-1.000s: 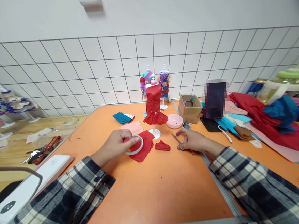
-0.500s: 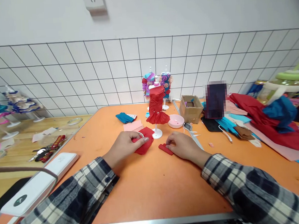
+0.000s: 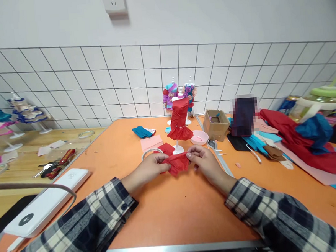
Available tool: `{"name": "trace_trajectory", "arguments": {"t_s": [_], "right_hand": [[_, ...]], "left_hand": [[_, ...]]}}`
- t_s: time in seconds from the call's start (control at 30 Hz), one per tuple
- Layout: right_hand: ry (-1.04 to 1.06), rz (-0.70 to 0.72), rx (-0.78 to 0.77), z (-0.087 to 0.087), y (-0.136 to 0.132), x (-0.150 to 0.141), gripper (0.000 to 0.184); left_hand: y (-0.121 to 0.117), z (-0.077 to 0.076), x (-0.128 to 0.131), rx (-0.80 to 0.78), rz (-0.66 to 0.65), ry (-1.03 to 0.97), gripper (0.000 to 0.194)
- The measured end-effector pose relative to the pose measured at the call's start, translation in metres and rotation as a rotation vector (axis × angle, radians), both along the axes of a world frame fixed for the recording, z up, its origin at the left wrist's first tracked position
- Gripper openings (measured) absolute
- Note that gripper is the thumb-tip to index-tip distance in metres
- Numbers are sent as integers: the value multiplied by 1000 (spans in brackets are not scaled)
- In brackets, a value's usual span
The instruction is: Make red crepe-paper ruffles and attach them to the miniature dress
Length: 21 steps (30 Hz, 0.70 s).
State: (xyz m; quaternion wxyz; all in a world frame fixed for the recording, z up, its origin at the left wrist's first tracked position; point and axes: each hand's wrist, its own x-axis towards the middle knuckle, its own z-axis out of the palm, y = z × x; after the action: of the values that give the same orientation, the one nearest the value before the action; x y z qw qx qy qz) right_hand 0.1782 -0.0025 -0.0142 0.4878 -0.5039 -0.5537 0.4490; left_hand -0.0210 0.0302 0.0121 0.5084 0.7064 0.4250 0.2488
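Observation:
A piece of red crepe paper (image 3: 177,164) is stretched between my two hands, just above the orange table. My left hand (image 3: 148,166) pinches its left edge, and my right hand (image 3: 206,162) pinches the right edge between thumb and fingertips. A ring of tape (image 3: 151,151) lies beside my left hand, partly over another red sheet (image 3: 167,148). Behind the hands stands a small dress form in a red paper dress (image 3: 180,117) with a flared, gathered skirt, on a white round base (image 3: 179,149).
Behind the dress form are a pink bowl (image 3: 199,137), a cardboard box (image 3: 216,125) and two decorated dress forms. Coloured paper (image 3: 304,143) and a lidded jug (image 3: 316,102) crowd the right. A white power bank (image 3: 49,205) with a cable lies left, near keys (image 3: 48,169).
The rolled red strip at my right hand is gone from the table; both hands now hold red paper spread between them. My left hand has moved slightly right, and the tape ring shows more fully.

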Motion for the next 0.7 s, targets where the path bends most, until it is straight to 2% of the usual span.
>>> {"name": "trace_trajectory", "arguments": {"t_s": [0.1, 0.2, 0.3, 0.4, 0.5, 0.6, 0.7], "right_hand": [[-66, -7, 7, -5, 11, -1, 17], [-298, 26, 109, -5, 20, -10, 10], [-499, 81, 192, -1, 26, -20, 6], [-643, 95, 183, -2, 32, -21, 7], [-689, 135, 131, -9, 44, -16, 9], [-696, 153, 97, -17, 55, -13, 12], [-718, 160, 90, -21, 58, -13, 11]], "left_hand": [[-3, 9, -5, -97, -26, 116, 11], [-6, 13, -12, -207, -38, 194, 18], [-4, 10, -26, -87, 0, 281, 35], [2, 1, -42, 75, 26, 402, 38], [4, -5, -52, 35, -21, 447, 37], [0, -5, -50, 6, -79, 506, 41], [-6, -2, -43, 124, -27, 619, 42]]}}
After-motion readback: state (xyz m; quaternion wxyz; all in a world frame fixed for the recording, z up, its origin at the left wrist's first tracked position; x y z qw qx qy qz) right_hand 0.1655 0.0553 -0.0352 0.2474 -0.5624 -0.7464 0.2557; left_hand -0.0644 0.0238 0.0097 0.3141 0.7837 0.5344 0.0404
